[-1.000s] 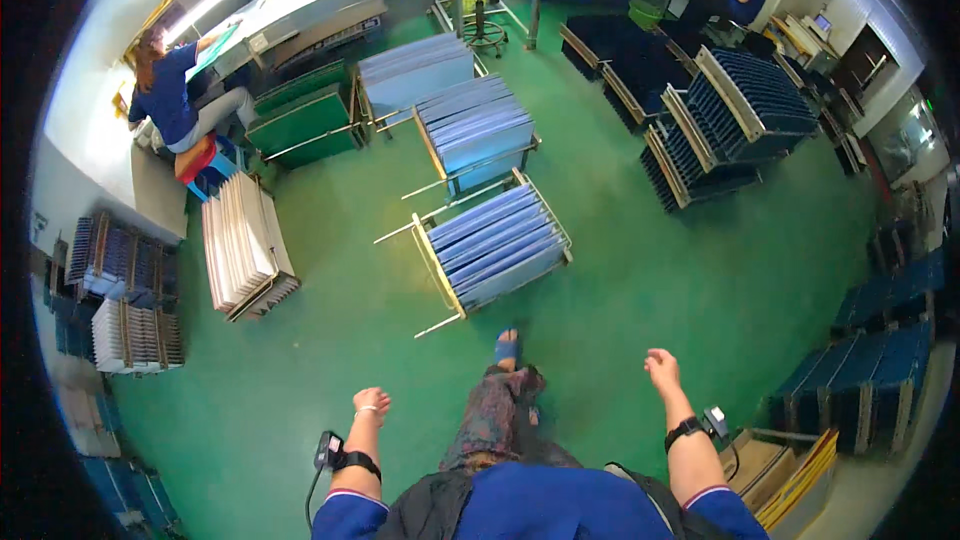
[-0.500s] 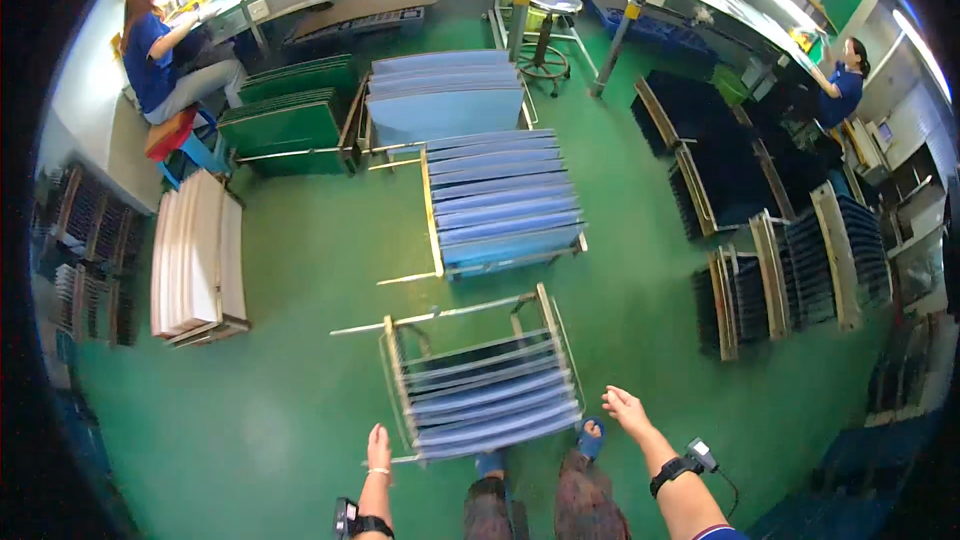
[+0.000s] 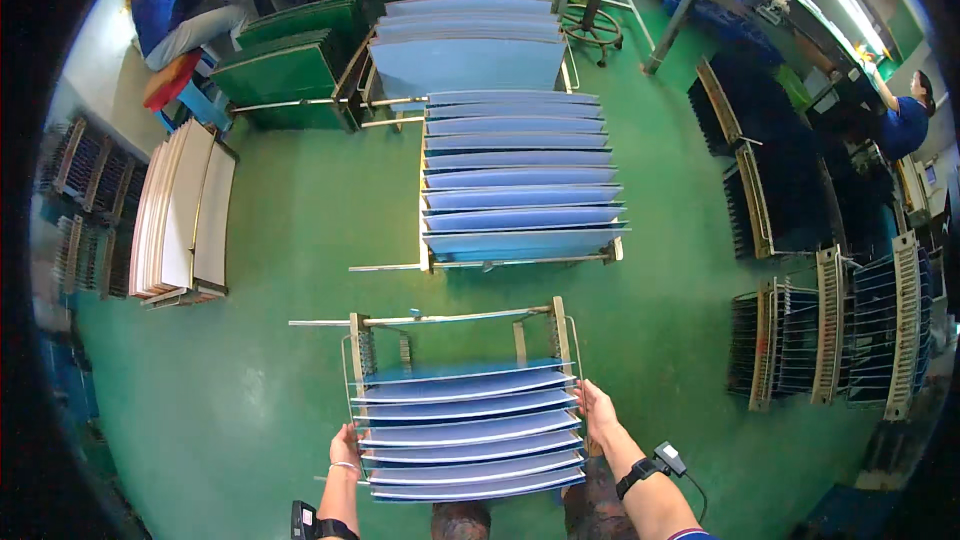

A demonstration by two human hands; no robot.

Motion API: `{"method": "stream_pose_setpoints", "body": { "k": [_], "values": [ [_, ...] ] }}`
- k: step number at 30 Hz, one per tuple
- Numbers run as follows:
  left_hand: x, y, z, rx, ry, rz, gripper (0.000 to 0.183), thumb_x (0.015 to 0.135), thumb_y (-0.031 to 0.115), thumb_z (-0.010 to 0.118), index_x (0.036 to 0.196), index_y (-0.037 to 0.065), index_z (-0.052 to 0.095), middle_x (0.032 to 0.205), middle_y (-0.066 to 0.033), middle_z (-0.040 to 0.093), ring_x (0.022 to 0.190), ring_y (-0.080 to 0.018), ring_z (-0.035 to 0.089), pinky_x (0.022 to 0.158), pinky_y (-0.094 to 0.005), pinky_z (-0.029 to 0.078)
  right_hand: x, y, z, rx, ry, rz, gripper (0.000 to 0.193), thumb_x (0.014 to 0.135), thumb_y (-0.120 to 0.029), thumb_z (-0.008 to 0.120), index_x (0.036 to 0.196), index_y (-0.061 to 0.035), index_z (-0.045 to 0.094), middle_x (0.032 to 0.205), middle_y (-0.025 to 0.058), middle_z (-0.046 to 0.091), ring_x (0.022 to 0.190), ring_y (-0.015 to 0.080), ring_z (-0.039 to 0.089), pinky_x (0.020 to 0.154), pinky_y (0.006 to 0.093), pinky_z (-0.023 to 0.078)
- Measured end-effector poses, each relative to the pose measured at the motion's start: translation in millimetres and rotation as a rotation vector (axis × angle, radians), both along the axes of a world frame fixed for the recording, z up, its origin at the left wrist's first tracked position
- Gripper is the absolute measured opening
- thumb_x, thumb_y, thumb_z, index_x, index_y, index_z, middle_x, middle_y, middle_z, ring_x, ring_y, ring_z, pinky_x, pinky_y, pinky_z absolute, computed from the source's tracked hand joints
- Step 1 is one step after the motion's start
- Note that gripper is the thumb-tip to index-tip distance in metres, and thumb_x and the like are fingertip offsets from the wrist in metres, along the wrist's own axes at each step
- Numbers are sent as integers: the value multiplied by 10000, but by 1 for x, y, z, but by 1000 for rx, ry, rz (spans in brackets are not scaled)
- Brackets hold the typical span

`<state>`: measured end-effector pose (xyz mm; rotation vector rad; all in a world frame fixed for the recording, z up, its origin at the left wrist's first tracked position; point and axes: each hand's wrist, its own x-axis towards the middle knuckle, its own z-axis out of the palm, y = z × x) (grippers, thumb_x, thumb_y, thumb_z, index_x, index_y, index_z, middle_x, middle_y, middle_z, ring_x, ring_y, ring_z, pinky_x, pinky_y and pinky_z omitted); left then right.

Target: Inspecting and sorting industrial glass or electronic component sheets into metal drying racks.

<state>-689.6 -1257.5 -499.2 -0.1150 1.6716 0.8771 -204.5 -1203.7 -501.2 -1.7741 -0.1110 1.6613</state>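
Right in front of me stands a metal slotted rack (image 3: 455, 318), with several blue panels (image 3: 470, 432) upright in its near part. The far part of the rack holds no panels. My left hand (image 3: 343, 446) is closed at the rack's left side, its fingers curled against the frame and the panel ends. On the opposite side my right hand (image 3: 597, 412) grips the right side in the same way. Fingertips of both hands are partly hidden behind the frame and panels.
Ahead, a second rack of blue panels (image 3: 520, 195) stands near a light-blue stack (image 3: 465, 65) and green panels (image 3: 285, 75). White panels (image 3: 180, 215) are at left; dark racks (image 3: 830, 325) line the right. Seated co-workers (image 3: 165, 5) (image 3: 905, 125) work at benches.
Both hands have moved inward from beside the rack and taken hold of its sides. My view has tilted down and shifted, so the rack's near panels sit closer below me.
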Motion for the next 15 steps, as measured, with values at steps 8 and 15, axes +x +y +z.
{"method": "stream_pose_setpoints", "body": {
  "k": [8,15],
  "values": [
    [52,-19,84,-134,-41,-42,183,806,270,541,891,116,591,703,-36,519,674,-212,484,637,-338,401,66,-30,59,-46,60,-129,288,806,-390,533,949,-145,584,805,-36,526,724,100,444,667,272,316],
    [85,-25,191,-111,-285,-61,269,792,195,544,1024,67,592,754,-72,598,669,-259,564,619,-415,467,121,-28,195,-65,111,-73,212,762,-349,558,835,-150,573,734,-41,534,662,97,426,621,245,313]
  ]
}}
